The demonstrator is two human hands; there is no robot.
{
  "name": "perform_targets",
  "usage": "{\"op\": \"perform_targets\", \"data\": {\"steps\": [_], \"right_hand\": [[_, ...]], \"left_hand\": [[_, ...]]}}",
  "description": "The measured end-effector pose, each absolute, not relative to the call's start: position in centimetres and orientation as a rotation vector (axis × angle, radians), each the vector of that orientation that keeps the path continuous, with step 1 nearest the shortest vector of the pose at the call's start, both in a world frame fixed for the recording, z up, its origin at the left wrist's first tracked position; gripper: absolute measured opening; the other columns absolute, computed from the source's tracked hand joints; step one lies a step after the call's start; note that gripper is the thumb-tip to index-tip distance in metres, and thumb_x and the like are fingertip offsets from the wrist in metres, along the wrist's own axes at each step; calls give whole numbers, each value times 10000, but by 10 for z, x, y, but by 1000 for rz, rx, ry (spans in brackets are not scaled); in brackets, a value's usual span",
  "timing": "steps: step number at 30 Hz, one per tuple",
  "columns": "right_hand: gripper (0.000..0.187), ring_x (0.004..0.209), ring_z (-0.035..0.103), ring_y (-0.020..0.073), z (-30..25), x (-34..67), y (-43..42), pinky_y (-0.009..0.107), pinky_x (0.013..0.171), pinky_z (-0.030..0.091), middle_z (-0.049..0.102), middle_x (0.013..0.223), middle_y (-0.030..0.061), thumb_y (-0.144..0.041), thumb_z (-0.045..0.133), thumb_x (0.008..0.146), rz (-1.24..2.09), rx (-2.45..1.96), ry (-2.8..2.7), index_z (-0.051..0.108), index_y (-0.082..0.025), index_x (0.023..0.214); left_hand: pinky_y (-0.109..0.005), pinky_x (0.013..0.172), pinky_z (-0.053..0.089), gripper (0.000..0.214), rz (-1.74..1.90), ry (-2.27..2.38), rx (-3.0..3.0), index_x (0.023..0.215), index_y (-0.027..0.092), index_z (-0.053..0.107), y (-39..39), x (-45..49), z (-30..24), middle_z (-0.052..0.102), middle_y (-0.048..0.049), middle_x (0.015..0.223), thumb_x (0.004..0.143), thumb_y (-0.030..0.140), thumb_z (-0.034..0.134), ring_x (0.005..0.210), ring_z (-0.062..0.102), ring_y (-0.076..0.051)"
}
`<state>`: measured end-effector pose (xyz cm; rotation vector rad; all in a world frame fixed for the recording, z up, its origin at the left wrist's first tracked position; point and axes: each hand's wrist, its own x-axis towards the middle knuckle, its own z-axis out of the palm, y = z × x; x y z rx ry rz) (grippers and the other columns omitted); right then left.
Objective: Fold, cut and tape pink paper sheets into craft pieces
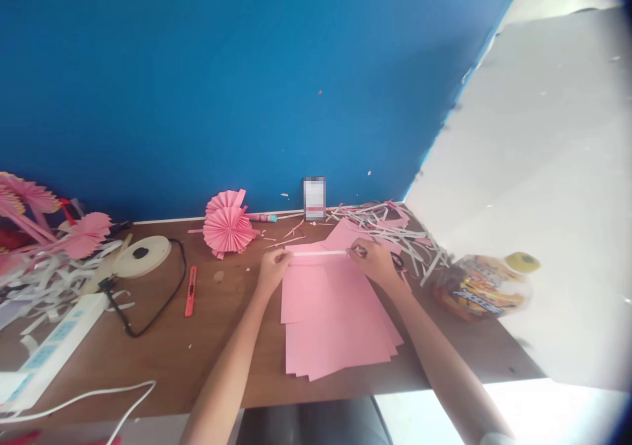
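Note:
A stack of pink paper sheets [330,320] lies on the brown table [217,340] in front of me. Along the top sheet's far edge runs a narrow folded strip [318,253]. My left hand [272,267] pinches the left end of that fold with fingers closed. My right hand [372,259] presses and pinches the right end, fingers also closed. Both forearms reach in from the near edge of the table.
Folded pink paper fans [227,224] sit by the blue wall. A red utility knife [190,291], a tape roll [143,255] and a white power strip [54,346] with cables lie left. Paper scraps [395,231] are piled on the right, next to a lying plastic jar [486,286].

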<state>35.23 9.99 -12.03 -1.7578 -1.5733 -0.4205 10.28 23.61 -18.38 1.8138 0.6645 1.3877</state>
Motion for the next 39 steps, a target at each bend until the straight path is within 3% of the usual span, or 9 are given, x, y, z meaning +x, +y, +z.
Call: {"op": "perform_targets", "data": {"steps": [17,25,29,39], "right_hand": [[195,641,513,82,-122,360,91,200,620,294,626,737,-7,-358,566,843,-592,-1631,-1673,630,-181,792],[179,777,568,92,-125,368,95,191,701,374,639,886,4,-274,467,889,-360,-1493,-1710,618,-178,890],[230,689,528,81,-126,367,94,182,641,376,600,783,1,-340,469,898,-190,-1443,-1617,615,-184,982],[352,564,393,69,-135,365,101,192,521,280,529,680,10,-496,606,794,43,-1378,-1524,618,-147,838]], "left_hand": [[-172,600,284,240,1390,743,1933,626,125,496,232,101,-188,438,27,610,779,308,528,629,397,-67],[-170,611,298,210,1434,625,1810,650,124,508,232,104,-188,460,17,648,776,288,547,652,404,-67],[-166,515,236,217,1384,448,1494,673,133,489,232,105,-188,377,34,580,763,301,592,540,322,-45],[-180,480,205,283,1357,347,1325,671,142,450,238,107,-192,344,45,533,765,352,616,485,296,-41]]}}
